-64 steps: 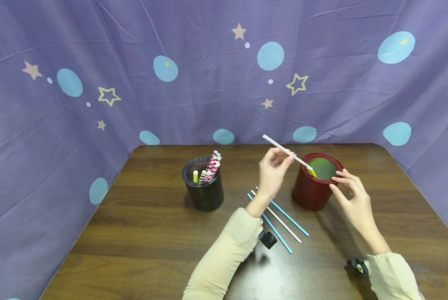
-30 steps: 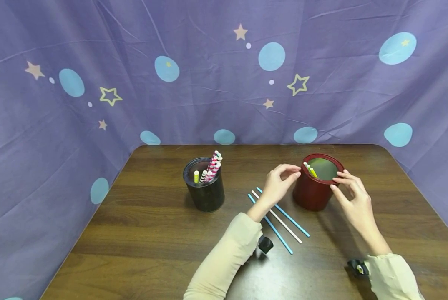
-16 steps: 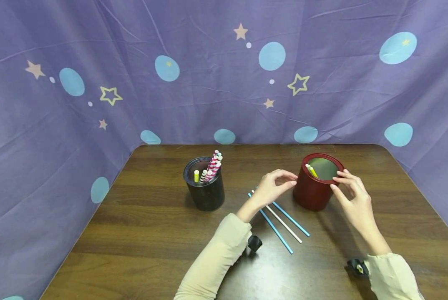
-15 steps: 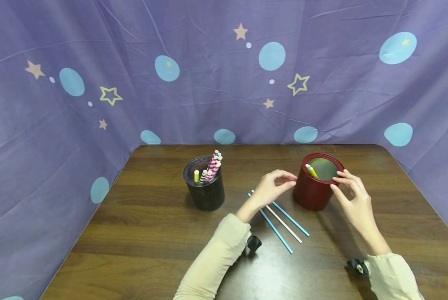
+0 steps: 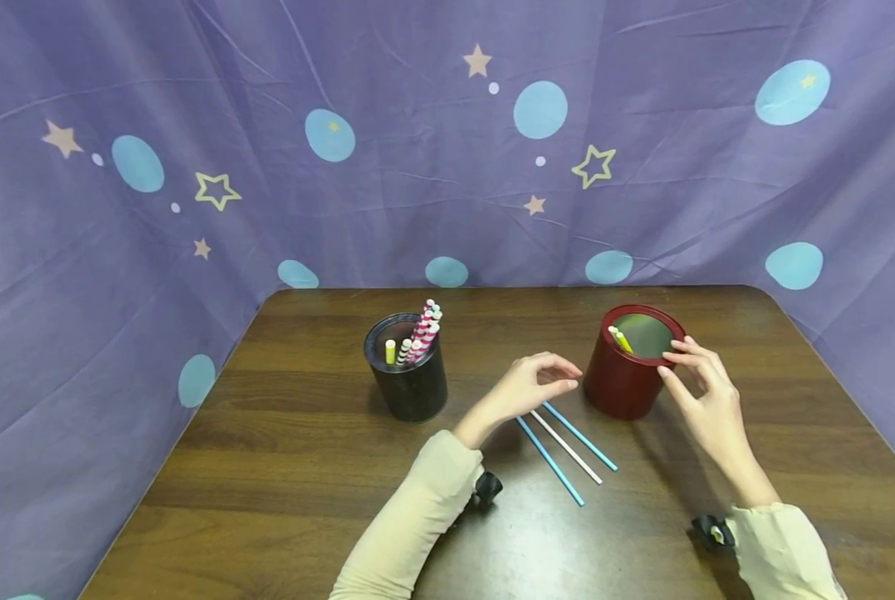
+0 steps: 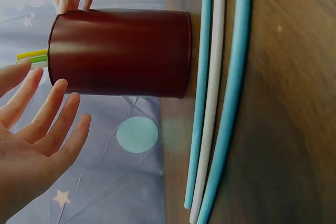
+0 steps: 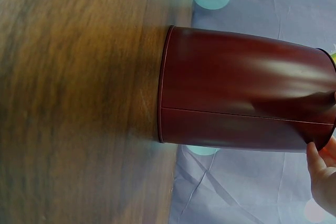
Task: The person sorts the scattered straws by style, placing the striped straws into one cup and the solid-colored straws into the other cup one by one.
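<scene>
My left hand (image 5: 530,387) hovers left of a dark red round pot (image 5: 622,382), fingers loosely bent and holding nothing. In the left wrist view the left hand's fingers (image 6: 42,124) are spread, apart from the pot. A yellow paper straw (image 5: 623,342) and a pale straw lean inside the red pot's near-left rim. My right hand (image 5: 710,400) rests its fingertips and thumb against the pot's right rim. Beneath and right of my left hand, two blue straws (image 5: 552,462) and a white straw (image 5: 570,447) lie side by side on the table; their far ends are hidden.
A black pot (image 5: 412,390) at the left holds several pink-and-white striped straws (image 5: 425,337), a black-and-white one and a yellow straw (image 5: 391,352). The wooden table (image 5: 267,500) ends at a purple patterned curtain (image 5: 417,225).
My left hand released a white straw into the red pot, then drew away leftward and down toward the near side. My right hand stays at the rim.
</scene>
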Tool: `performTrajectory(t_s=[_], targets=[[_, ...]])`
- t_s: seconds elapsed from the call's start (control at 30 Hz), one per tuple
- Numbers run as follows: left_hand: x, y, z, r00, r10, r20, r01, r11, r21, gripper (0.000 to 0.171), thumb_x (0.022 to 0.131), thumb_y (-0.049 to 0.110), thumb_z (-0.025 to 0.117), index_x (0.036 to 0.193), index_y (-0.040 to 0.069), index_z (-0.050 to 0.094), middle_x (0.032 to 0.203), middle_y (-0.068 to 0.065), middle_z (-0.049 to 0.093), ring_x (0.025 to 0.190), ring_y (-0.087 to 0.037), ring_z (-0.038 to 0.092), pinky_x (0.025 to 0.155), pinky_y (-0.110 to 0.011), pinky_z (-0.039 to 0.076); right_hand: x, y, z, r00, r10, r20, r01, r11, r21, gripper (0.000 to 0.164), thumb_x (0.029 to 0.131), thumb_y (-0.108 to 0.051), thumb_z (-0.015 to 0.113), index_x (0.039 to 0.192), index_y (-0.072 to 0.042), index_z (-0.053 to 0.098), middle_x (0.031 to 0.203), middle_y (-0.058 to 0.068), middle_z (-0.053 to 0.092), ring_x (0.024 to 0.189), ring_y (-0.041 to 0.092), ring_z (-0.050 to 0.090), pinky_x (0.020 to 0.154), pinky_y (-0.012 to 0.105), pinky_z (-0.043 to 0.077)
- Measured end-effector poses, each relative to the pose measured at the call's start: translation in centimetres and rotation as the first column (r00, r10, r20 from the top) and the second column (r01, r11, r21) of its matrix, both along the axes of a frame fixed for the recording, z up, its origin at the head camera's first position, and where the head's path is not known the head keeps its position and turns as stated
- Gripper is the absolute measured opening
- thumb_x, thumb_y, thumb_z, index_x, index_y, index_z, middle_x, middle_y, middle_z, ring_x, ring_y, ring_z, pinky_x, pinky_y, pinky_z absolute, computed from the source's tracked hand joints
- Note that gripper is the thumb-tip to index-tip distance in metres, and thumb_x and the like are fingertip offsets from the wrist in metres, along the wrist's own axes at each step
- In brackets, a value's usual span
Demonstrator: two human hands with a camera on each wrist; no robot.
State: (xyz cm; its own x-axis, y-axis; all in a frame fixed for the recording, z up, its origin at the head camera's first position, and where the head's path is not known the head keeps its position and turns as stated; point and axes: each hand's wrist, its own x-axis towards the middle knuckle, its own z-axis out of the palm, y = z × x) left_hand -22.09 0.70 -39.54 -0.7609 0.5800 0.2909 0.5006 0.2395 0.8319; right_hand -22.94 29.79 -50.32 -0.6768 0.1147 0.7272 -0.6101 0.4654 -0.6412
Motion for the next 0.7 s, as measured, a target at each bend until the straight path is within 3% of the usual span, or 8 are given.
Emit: performTrajectory(t_s=[0.17,0.4,0.7], targets=[[0.1,-0.5,-0.1,1.0,-0.023,-0.006,0.022,0.999,-0.047,0.017,0.082,0.008,0.061,0.097,0.001,0.063,0.094,-0.008,0.063,0.085,-0.008,0.058,0.077,-0.014,0.046,-0.2,0.1,-0.1,1.0,0.005,-0.001,-0.005,1.0,-0.003,0.031,0.075,0.004,0.065,0.105,-0.006,0.063,0.12,0.008,0.053,0.123,0.026,0.038,0.097,0.024,0.035],[0.3,-1.3,-0.5,0.997,-0.058,-0.047,0.053,0.993,-0.108,0.017,0.082,0.011,0.061,0.098,0.003,0.063,0.094,-0.007,0.064,0.089,-0.016,0.058,0.08,-0.026,0.048,0.0,0.1,0.0,1.0,-0.003,0.002,0.003,1.0,0.01,0.032,0.075,0.003,0.066,0.105,-0.008,0.063,0.12,0.007,0.053,0.123,0.025,0.038,0.097,0.023,0.036],[0.6,-2.4,-0.9,0.991,-0.088,-0.103,0.066,0.977,-0.202,0.017,0.082,0.011,0.061,0.098,0.005,0.063,0.093,-0.005,0.064,0.091,-0.019,0.057,0.076,-0.021,0.046,0.0,0.1,0.0,1.0,-0.005,0.012,0.005,1.0,0.015,0.032,0.075,0.002,0.066,0.105,-0.009,0.063,0.12,0.006,0.053,0.123,0.024,0.038,0.097,0.022,0.036]])
